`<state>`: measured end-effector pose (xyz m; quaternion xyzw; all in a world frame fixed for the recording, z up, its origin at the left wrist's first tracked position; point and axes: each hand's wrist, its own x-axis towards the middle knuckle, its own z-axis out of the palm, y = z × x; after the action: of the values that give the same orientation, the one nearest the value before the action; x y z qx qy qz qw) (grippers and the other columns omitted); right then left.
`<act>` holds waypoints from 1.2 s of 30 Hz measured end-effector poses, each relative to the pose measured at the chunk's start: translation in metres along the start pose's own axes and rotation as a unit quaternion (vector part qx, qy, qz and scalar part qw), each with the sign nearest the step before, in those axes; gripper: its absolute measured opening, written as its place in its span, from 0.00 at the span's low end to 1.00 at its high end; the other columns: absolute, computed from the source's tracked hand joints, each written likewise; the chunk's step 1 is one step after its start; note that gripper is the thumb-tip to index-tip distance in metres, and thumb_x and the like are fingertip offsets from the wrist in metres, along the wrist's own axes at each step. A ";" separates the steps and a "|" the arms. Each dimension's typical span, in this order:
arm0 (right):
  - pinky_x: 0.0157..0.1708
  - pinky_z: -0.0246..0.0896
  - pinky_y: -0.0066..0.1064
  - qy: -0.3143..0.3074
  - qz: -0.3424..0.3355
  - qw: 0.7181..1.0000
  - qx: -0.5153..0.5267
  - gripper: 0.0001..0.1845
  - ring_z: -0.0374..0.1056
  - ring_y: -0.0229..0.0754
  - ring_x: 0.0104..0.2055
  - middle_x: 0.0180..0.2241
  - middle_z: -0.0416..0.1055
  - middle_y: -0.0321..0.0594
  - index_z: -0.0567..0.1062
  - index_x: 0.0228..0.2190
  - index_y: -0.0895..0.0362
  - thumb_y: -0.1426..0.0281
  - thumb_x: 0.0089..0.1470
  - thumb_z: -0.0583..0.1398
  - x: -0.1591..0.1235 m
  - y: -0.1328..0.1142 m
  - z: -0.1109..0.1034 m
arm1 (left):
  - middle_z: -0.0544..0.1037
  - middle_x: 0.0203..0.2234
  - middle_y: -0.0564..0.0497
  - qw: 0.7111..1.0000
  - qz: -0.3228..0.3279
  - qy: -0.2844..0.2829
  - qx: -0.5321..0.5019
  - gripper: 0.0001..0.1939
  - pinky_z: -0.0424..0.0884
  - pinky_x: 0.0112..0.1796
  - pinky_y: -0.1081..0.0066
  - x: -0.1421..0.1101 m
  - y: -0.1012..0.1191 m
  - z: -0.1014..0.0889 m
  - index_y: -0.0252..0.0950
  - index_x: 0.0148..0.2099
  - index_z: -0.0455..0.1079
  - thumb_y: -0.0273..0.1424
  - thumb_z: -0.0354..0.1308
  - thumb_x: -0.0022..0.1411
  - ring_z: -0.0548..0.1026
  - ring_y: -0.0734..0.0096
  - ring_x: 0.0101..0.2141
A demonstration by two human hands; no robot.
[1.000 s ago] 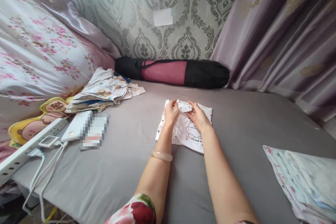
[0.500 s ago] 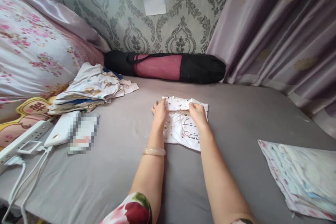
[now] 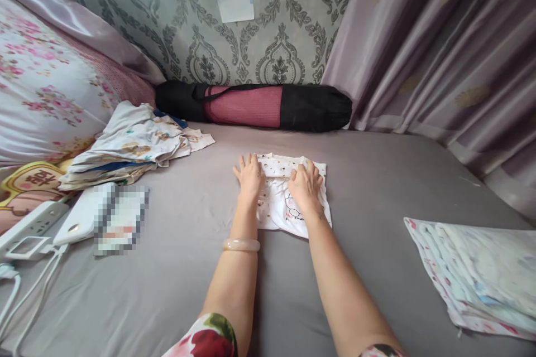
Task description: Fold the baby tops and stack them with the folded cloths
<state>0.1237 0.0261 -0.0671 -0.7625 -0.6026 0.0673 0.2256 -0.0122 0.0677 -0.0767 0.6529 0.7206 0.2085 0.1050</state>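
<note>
A small white printed garment (image 3: 274,217), perhaps a child's shirt, lies folded on the grey sheet in front of me. Its far edge is turned over into a speckled band, and a cartoon drawing with lettering shows partly below. My left hand (image 3: 250,177) rests palm down at the garment's left edge, fingers spread. On the right part of it lies my right hand (image 3: 306,185), its fingers apart and slightly bent, covering some of the cartoon. Neither hand grips the cloth.
A heap of clothes (image 3: 125,142) lies at the left, by a power strip (image 3: 36,226), a white device (image 3: 86,217) and cables. Against the wall is a black and pink rolled bag (image 3: 247,106). A transparent bag of folded cloth (image 3: 481,273) lies at the right.
Both hands have let go of the turned-over band and now lie flatter on the garment with fingers spread. The view has shifted slightly to the right.
</note>
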 end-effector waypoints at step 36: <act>0.66 0.24 0.51 -0.113 -0.056 0.990 -0.062 0.30 0.34 0.51 0.71 0.70 0.41 0.42 0.53 0.67 0.58 0.61 0.68 0.41 0.004 0.011 0.022 | 0.51 0.68 0.40 0.995 0.025 -0.075 0.067 0.31 0.40 0.64 0.41 -0.003 0.015 0.019 0.30 0.68 0.54 0.41 0.35 0.70 0.46 0.50 0.68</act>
<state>0.1263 0.0337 -0.0907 -0.7275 -0.6691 0.1029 0.1119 0.0100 0.0690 -0.0878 0.6898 0.7067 0.1126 0.1099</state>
